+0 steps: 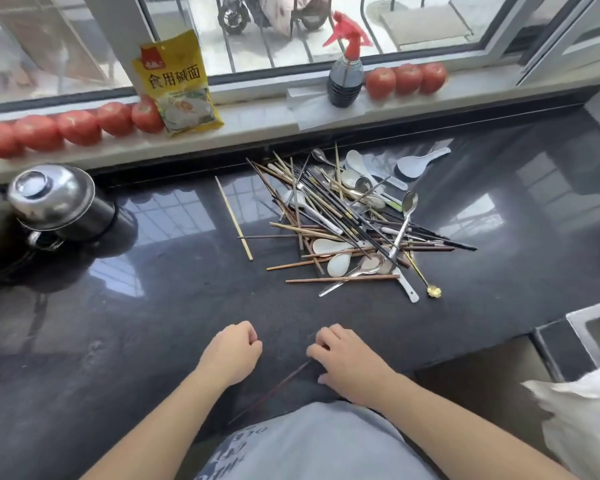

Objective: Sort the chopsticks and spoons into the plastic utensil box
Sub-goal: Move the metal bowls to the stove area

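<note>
pile (347, 223) of chopsticks, spoons near sill, far side of counter: light, stiff, slick (ceramic spoons chip), take by shafts. right hand (347, 362) pinches dark chopstick (274, 389); left hand (231, 355) fisted, empty. box unseen.

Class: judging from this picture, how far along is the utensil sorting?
Done: nothing visible; no utensil box is in view. In hand: the right hand rests on a dark chopstick near the counter edge; the left hand is curled, empty. Left: the whole heap of chopsticks and spoons, plus one pale chopstick lying apart.

Tangled chopsticks (302, 206) and spoons (407, 216) on dark counter (153, 306), well beyond both hands.
</note>
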{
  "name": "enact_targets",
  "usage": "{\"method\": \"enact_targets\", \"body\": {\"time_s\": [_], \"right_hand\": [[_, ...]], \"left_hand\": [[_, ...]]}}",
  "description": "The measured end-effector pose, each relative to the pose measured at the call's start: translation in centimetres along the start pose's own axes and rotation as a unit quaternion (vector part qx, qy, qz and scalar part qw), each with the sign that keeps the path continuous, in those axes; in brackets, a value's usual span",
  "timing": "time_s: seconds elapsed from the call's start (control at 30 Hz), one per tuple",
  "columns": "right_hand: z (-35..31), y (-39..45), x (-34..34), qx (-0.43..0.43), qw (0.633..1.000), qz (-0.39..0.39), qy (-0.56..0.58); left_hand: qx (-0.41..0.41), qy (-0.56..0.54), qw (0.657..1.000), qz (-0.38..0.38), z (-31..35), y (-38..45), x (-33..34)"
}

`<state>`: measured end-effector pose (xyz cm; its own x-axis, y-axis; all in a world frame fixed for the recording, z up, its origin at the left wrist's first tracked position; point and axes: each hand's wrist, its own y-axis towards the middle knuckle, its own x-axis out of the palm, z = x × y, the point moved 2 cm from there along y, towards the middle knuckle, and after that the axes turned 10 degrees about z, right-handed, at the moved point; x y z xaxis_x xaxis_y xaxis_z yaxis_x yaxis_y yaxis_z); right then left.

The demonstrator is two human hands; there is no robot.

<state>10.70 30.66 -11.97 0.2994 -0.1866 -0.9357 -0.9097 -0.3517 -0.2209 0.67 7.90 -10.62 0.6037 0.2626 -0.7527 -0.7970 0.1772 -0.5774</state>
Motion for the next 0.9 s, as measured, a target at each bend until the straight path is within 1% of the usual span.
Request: {"method": "enact_targets", "body": {"time_s": [0.03, 0.07, 0.17, 0.2, 0.23, 0.27, 0.33, 0.4, 0.47, 0.6, 0.7, 0.8, 0.9], "right_hand": [[-0.3, 0.0, 1.1, -0.011, 0.999, 0.013, -0.028], [-0.2, 0.1, 1.6, -0.005, 0.998, 0.027, -0.054], [2.0, 0.3, 1.0, 0.112, 0.988, 0.078, -0.074], [2.9, 0.4, 0.5, 0.158, 0.981, 0.092, -0.066], [3.6, 0.7, -0.2, 0.201, 0.973, 0.103, -0.057], [4.3, 1.2, -0.9, 0.227, 0.967, 0.103, -0.05], [5.5, 2.7, -2.1, 0.274, 0.956, 0.098, -0.026], [6.8, 4.3, -3.4, 0.345, 0.932, 0.107, 0.009], [8.0, 5.4, -4.1, 0.385, 0.914, 0.122, 0.027], [8.5, 5.6, -4.9, 0.387, 0.914, 0.121, -0.001], [7.8, 5.1, -6.2, 0.377, 0.922, 0.09, 0.023], [7.6, 3.3, -9.2, 0.363, 0.928, 0.08, 0.044], [9.0, 0.4, -14.3, 0.384, 0.916, 0.097, 0.058]], "left_hand": [[-0.01, -0.022, 0.999, 0.028, -0.6, -0.2, 0.0], [-0.022, -0.049, 0.996, 0.068, -1.1, -0.5, -0.3], [-0.054, -0.127, 0.966, 0.22, -3.0, -1.4, -2.4], [-0.066, -0.146, 0.955, 0.25, -3.6, -1.8, -3.3], [-0.075, -0.159, 0.949, 0.263, -4.1, -2.0, -4.0], [-0.086, -0.163, 0.948, 0.259, -4.6, -2.0, -4.5], [-0.101, -0.151, 0.957, 0.225, -5.2, -2.0, -4.7], [-0.101, -0.14, 0.966, 0.194, -5.4, -2.0, -4.5], [-0.097, -0.136, 0.971, 0.172, -5.4, -2.0, -4.6], [-0.068, -0.121, 0.98, 0.145, -4.4, -1.5, -5.4], [-0.024, -0.11, 0.985, 0.129, -2.0, -0.3, -7.5], [0.036, -0.1, 0.99, 0.095, 2.7, 1.3, -9.9], [0.124, -0.058, 0.989, 0.053, 9.4, 3.4, -12.4]]}}
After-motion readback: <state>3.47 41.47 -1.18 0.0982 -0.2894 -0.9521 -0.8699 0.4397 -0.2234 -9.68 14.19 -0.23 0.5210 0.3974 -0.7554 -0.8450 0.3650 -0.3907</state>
